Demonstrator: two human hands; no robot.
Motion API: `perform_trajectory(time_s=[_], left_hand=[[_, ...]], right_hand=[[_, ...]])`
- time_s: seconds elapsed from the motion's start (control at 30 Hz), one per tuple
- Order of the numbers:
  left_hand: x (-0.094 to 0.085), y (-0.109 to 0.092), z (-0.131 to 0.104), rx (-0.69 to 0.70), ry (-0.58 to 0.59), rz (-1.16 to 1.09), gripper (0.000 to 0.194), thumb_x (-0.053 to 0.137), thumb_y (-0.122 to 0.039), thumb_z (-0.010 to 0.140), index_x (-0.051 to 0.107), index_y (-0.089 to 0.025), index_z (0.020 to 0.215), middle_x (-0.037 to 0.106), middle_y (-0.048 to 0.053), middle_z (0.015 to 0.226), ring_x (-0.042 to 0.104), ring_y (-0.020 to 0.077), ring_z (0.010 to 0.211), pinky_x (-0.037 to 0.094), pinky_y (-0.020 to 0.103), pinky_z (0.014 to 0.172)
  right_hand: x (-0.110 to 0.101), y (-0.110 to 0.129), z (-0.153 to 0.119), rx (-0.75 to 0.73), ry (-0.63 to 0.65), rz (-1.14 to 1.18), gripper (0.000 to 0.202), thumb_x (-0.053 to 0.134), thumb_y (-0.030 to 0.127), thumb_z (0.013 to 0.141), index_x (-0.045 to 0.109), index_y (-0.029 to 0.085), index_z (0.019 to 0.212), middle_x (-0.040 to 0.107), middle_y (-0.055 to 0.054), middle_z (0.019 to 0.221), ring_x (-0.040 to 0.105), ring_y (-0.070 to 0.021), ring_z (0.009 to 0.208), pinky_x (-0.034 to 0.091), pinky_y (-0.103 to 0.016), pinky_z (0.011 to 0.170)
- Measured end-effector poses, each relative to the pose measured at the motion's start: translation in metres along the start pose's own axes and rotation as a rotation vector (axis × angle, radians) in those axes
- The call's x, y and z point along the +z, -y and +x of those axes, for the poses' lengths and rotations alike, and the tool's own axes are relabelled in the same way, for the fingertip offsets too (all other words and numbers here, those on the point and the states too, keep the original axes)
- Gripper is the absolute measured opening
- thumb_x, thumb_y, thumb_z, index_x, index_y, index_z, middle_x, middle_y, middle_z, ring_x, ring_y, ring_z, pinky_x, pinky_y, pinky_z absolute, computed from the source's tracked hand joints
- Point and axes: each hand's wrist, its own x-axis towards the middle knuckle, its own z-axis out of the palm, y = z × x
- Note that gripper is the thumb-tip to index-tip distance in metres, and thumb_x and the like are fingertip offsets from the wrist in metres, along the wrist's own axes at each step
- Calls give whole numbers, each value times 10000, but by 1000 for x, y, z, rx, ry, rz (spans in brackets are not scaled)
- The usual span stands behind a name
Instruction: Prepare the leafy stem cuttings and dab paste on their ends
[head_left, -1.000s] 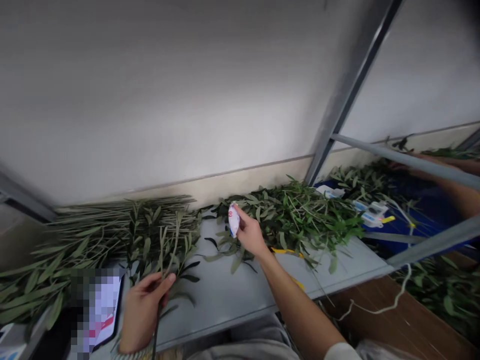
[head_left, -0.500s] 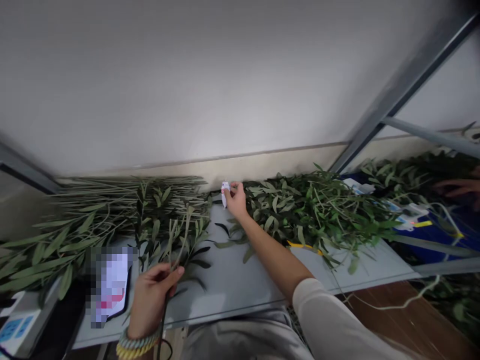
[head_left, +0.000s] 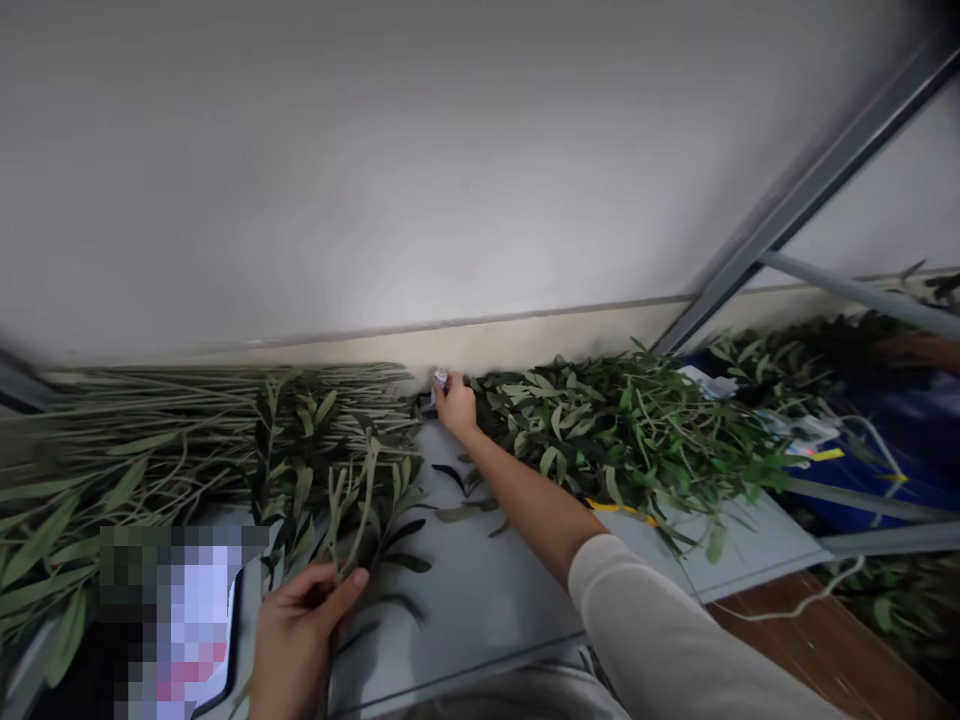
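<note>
My left hand (head_left: 307, 625) is closed, pinching the cut ends of several leafy stems (head_left: 369, 465) between thumb and fingers at the near left. Leaves of the stems spread around it over the grey table (head_left: 480, 600). Far forward, close to the wall, my right hand (head_left: 457, 405) grips a small white tube (head_left: 439, 382) with printing on it. Part of the tube is hidden by the fingers. Dark leaves lie on the table just below that hand.
Long bare stems (head_left: 217, 405) lie piled along the wall on the left. A leafy heap (head_left: 637, 420) covers the right side. A phone (head_left: 199, 630) rests at the near left. Metal posts (head_left: 795, 200) stand beside the table; another person's hand (head_left: 919, 350) shows at far right.
My right hand has shifted slightly left in view, and the tube now points differently, with its end turned up. My left hand still pinches the stems, lower in the picture. The view has moved slightly.
</note>
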Motion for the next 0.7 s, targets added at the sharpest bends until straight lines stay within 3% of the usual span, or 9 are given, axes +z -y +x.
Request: perform_trajectory(time_s=[0.1,0.3,0.5,0.6,0.7], left_hand=[[-7,-1,-5,-66,52,-34,366,757,-446,531,533,-161,480,416,-43,424,363,80,407,312,198,382],[-12,-1,-28,-153,10,-21,428,754,-493,498,481,-167,449,360,-52,405,305,71,386,249,200,358],[-9,1,-37,-112,58,9,461,739,-511,523,450,-166,427,342,-49,409,307,74,401,263,199,367],[-8,-1,-46,-140,5,-29,464,753,-522,486,452,-173,433,316,-58,411,296,73,384,279,205,355],[-13,4,-69,-156,-54,2,425,758,-532,460,513,-185,445,353,-47,390,320,86,362,305,222,344]], right_hand=[[1,1,9,-17,35,-37,249,531,287,849,555,169,1068,689,-115,939,641,-228,870,432,-289,781],[-1,1,18,-64,75,-36,300,579,252,814,553,145,1093,686,-125,956,634,-232,909,427,-308,823],[0,-1,14,-66,67,45,307,612,201,774,563,112,1063,685,-139,982,637,-206,916,440,-289,825],[-10,8,17,-72,70,69,260,629,201,750,592,121,995,698,-128,914,648,-208,861,457,-300,800],[-33,16,4,-96,52,86,411,668,210,704,546,113,1084,675,-145,1008,641,-203,875,464,-307,805]])
